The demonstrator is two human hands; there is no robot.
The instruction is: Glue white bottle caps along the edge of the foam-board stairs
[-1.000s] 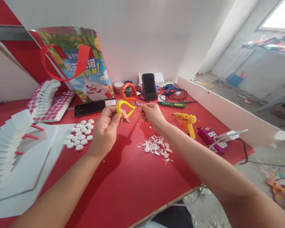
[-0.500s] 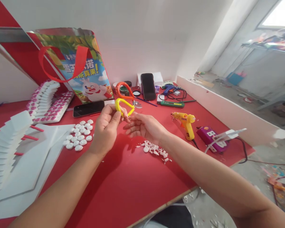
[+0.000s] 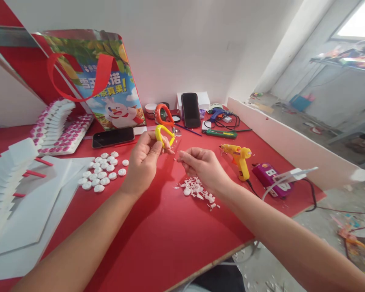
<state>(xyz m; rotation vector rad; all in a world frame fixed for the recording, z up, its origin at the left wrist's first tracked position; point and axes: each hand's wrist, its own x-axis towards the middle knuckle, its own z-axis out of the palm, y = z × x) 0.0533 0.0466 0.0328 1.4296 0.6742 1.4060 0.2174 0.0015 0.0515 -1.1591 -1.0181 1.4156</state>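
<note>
My left hand [image 3: 144, 160] is closed around the yellow handle loop of a pair of scissors [image 3: 158, 139]. The other loop is orange and tilts up behind it; the short metal blades point away to the right. A few tiny pale bits show by the left fingertips. My right hand [image 3: 202, 165] is apart from the scissors, thumb and forefinger pinched together; whatever is between them is too small to make out. Just below the right hand lies a pile of white scraps [image 3: 197, 190]. Several round white pieces [image 3: 101, 175] sit on the table left of my left hand.
On the red table [image 3: 146, 243] are a yellow glue gun [image 3: 239, 156], a purple box [image 3: 270, 180], a green cutter [image 3: 221, 134] and two phones, one flat [image 3: 113, 138], one upright [image 3: 191, 110]. White fanned pieces [image 3: 6, 190] lie left, below a printed bag [image 3: 94, 85].
My right hand has drawn away from the scissors to the right, its spread fingers now pinched. My left hand and the scissors have shifted slightly right.
</note>
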